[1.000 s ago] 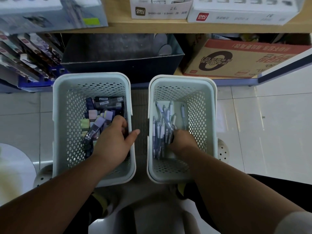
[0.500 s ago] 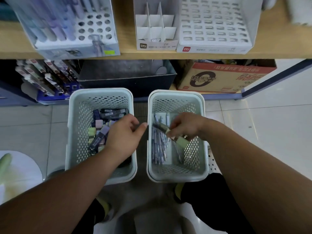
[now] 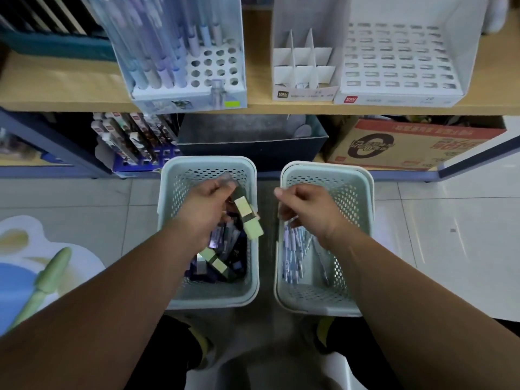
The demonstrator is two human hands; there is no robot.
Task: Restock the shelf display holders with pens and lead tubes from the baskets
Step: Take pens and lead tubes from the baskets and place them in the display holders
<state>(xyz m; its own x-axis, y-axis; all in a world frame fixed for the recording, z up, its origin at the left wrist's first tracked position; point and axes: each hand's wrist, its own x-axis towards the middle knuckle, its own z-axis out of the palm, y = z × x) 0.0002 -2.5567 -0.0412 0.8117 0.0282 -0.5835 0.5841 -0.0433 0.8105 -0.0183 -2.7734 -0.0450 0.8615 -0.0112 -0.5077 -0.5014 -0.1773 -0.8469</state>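
My left grip point(image 3: 206, 212) clasps lead tubes point(image 3: 248, 218) over the left basket point(image 3: 168, 198). Whether my curled right grip point(image 3: 306, 209) holds anything, I cannot tell. The slotted holder point(image 3: 394, 57) looks bare and pens point(image 3: 292, 249) fill the right basket point(image 3: 355, 198), so I judge restocking barely begun.

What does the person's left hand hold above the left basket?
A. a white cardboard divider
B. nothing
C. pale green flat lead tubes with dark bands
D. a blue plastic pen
C: the left hand pinches pale green flat lead tubes with dark bands over the left pale green perforated plastic basket.
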